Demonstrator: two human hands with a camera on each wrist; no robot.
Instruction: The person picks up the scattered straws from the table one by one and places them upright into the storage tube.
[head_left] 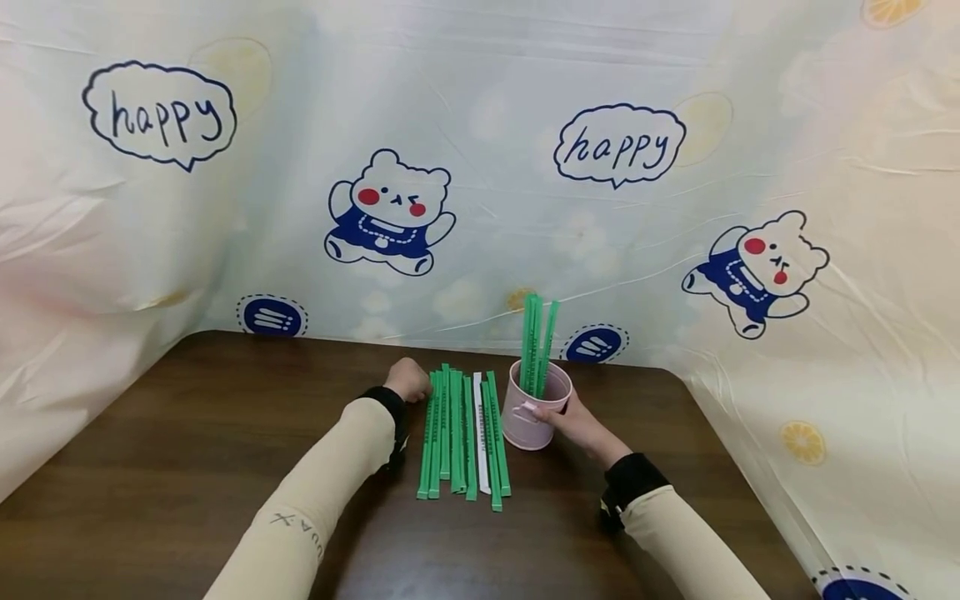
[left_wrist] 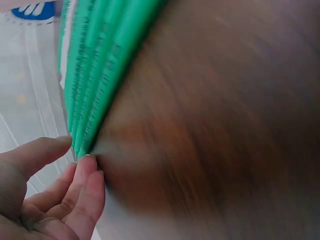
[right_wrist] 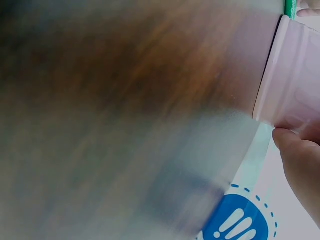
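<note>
A row of long green wrapped straws point(head_left: 456, 433) with dark print lies side by side on the table, with a white wrapped one point(head_left: 481, 433) among them. At the far ends of the leftmost straws is my left hand point(head_left: 408, 381). In the left wrist view, its fingertips point(left_wrist: 89, 162) touch the straw ends point(left_wrist: 84, 142), and the thumb lies beside them, apart from the fingers. My right hand point(head_left: 577, 421) grips the side of a pink cup point(head_left: 527, 423), thumb toward me; its far fingers are hidden. Several green wrapped straws point(head_left: 534, 346) stand in the cup.
The brown wooden table point(head_left: 247, 458) ends at a printed cloth backdrop point(head_left: 502, 225) with bears and "happy" bubbles. The cup stands just right of the straw row. Cream sleeves with black wrist bands cover both forearms.
</note>
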